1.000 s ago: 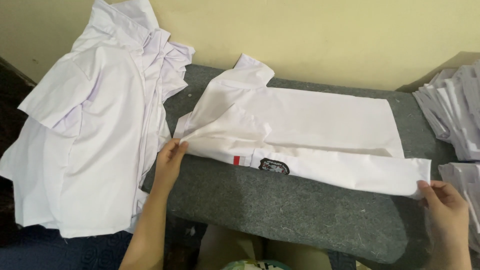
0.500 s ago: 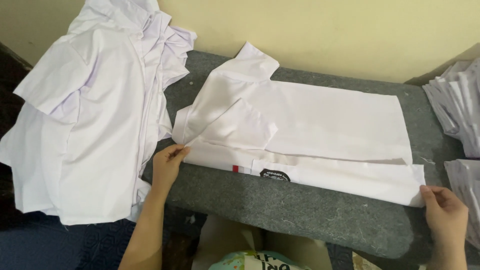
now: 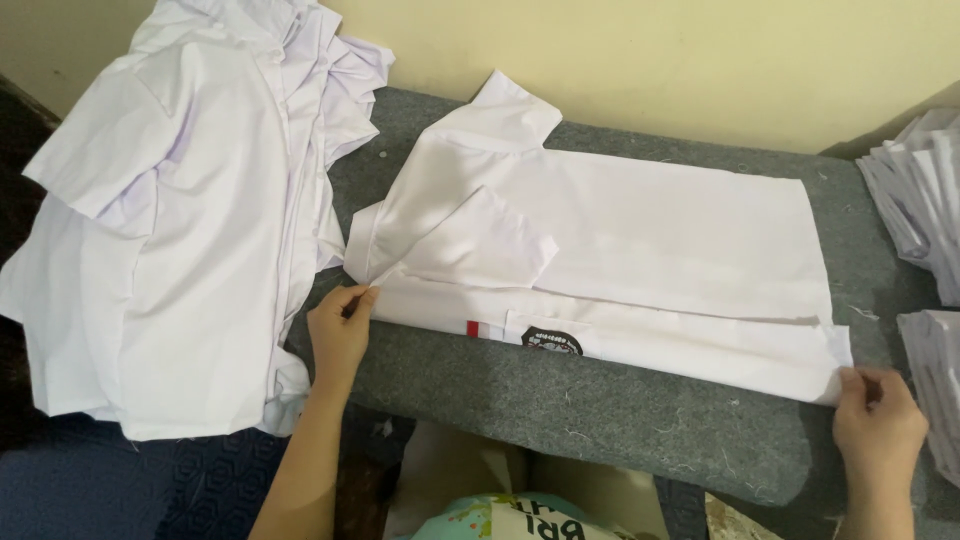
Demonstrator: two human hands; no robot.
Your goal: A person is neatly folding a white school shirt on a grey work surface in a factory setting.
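A white short-sleeved shirt [image 3: 640, 240] lies partly folded on a grey felt table [image 3: 600, 410], collar to the left, one sleeve turned in on top. A round dark badge [image 3: 552, 343] and a small red tag [image 3: 472, 328] show on its near folded strip. My left hand [image 3: 340, 330] pinches the shirt's near edge at the shoulder end. My right hand [image 3: 878, 420] pinches the near corner of the hem at the right.
A pile of unfolded white shirts [image 3: 190, 210] hangs over the table's left end. Stacks of folded white shirts [image 3: 925, 200] sit at the right edge. A yellow wall [image 3: 650, 50] backs the table. A colourful bag [image 3: 500, 515] lies below the front edge.
The near strip of the shirt has been drawn flatter and straighter toward the front edge. Both hands kept their grip on its two ends and shifted only slightly.
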